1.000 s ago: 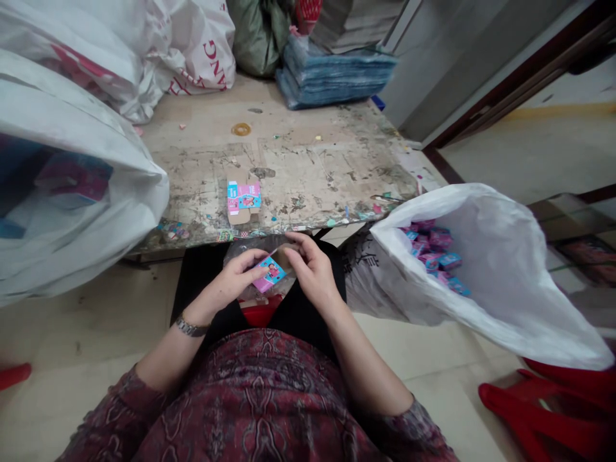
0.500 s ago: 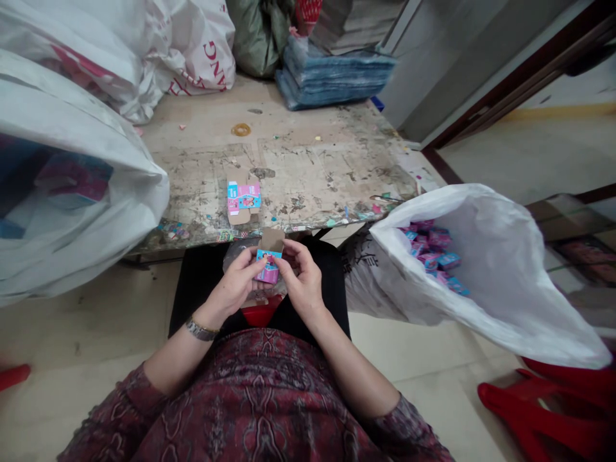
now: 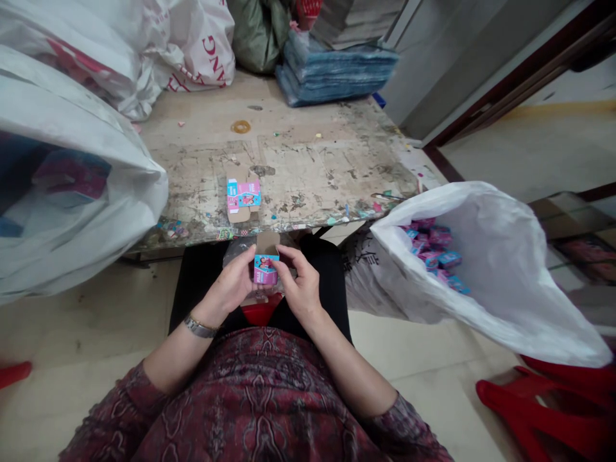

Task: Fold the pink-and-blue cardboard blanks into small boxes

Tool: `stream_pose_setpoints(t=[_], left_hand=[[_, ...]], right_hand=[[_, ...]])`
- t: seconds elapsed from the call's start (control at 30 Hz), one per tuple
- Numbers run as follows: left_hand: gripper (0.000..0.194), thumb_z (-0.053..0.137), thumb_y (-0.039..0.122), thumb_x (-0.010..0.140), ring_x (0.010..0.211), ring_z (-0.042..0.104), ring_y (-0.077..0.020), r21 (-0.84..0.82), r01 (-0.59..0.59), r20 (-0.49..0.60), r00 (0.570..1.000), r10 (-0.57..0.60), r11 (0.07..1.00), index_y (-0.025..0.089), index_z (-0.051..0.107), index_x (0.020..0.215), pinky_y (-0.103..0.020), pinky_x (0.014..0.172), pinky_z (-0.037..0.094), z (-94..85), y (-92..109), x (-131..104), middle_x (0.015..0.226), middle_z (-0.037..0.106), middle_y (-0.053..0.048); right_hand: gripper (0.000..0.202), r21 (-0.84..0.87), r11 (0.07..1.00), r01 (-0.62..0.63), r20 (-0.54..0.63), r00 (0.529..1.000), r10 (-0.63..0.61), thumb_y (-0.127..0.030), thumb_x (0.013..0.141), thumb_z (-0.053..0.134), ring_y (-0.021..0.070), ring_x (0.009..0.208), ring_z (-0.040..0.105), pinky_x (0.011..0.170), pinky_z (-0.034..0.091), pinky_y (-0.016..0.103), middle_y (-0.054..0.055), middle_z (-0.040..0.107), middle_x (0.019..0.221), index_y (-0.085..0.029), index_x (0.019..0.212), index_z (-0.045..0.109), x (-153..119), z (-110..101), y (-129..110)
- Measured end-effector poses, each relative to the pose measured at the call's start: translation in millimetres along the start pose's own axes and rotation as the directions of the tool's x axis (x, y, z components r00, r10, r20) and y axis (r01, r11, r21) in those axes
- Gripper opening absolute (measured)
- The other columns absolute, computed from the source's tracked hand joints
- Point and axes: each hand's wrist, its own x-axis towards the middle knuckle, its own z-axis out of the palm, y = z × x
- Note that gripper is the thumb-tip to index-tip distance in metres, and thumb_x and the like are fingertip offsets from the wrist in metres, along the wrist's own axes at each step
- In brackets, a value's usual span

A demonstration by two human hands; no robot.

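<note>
Over my lap, a small pink and blue carton (image 3: 265, 269) stands between my hands with its brown top flap raised. My left hand (image 3: 233, 282) grips its left side, and my right hand (image 3: 301, 282) holds the right side, thumb near the front face. On the table (image 3: 308, 160), just beyond, lies a flattened carton (image 3: 244, 196) of the same print. Several folded small boxes (image 3: 433, 250) sit inside the open white sack (image 3: 495, 256) on the right.
A large white bag (image 3: 139, 212) with cartons inside bulges at the left. Blue stacked packs (image 3: 332, 70) and a green sack (image 3: 260, 38) stand at the table's back. Rubber bands (image 3: 241, 126) lie midtable. A red stool (image 3: 514, 410) is at lower right.
The carton between my hands has opened from a flatter shape into a box and moved slightly left. My left thumb has left its front face.
</note>
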Motion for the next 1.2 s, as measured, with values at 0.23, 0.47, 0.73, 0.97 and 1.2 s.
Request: stream_pose_setpoints(t=[0.23, 0.47, 0.73, 0.97, 1.2], left_hand=[[0.021, 0.071, 0.030, 0.079, 0.069, 0.065, -0.0177, 0.059, -0.046, -0.049, 0.998, 0.049, 0.997, 0.017, 0.069, 0.095, -0.031, 0.058, 0.056, 1.7, 1.3, -3.5, 0.083, 0.070, -0.003], [0.033, 0.067, 0.027, 0.072, 0.074, 0.063, -0.0170, 0.221, -0.107, -0.042, 0.992, 0.119, 0.969, 0.018, 0.067, 0.103, -0.028, 0.061, 0.053, 2.3, 1.3, -5.1, 0.088, 0.068, -0.002], [0.042, 0.058, 0.021, 0.073, 0.089, 0.060, -0.0197, 0.690, -0.332, 0.125, 0.930, 0.347, 0.643, 0.020, 0.060, 0.115, -0.033, 0.084, 0.046, -11.1, -2.6, 0.7, 0.091, 0.066, -0.001], [0.033, 0.058, 0.022, 0.070, 0.097, 0.060, -0.0201, 0.533, -0.269, 0.074, 0.959, 0.272, 0.802, 0.019, 0.066, 0.102, -0.029, 0.083, 0.048, -8.6, -5.1, 3.5, 0.097, 0.067, -0.003], [0.028, 0.061, 0.022, 0.068, 0.073, 0.063, -0.0173, 0.301, -0.048, 0.009, 0.999, 0.047, 0.952, 0.019, 0.068, 0.095, -0.026, 0.059, 0.051, -12.2, -4.0, 3.9, 0.082, 0.065, -0.002]], right_hand=[[0.018, -0.029, 0.999, 0.039, 0.089, 0.995, -0.036, -0.030, 0.095, 0.057, 0.0214, 0.095, 0.072, 0.089, 0.058, 0.036, 0.006, 0.077, 0.100, -0.025, 0.098, 0.073, 1.7, -1.2, -4.6], [0.013, 0.096, 0.991, -0.089, 0.048, 0.995, 0.085, -0.031, 0.093, 0.058, 0.0186, 0.090, 0.069, 0.085, 0.055, 0.032, 0.005, 0.073, 0.095, -0.022, 0.092, 0.068, -3.7, 4.2, -6.3], [0.037, 0.393, 0.830, -0.395, 0.207, 0.918, 0.339, -0.025, 0.077, 0.068, 0.0163, 0.084, 0.069, 0.082, 0.055, 0.031, -0.001, 0.073, 0.088, -0.025, 0.113, 0.062, 2.8, 5.9, 8.7], [0.028, 0.271, 0.931, -0.243, 0.220, 0.958, 0.186, -0.016, 0.080, 0.054, 0.0202, 0.101, 0.071, 0.099, 0.053, 0.037, 0.001, 0.078, 0.101, -0.025, 0.094, 0.077, 3.9, 2.7, 1.0], [0.022, 0.149, 0.989, -0.012, 0.302, 0.953, -0.034, -0.029, 0.094, 0.059, 0.0191, 0.101, 0.072, 0.093, 0.055, 0.034, 0.005, 0.078, 0.105, -0.025, 0.102, 0.078, 7.3, -5.5, -8.3]])
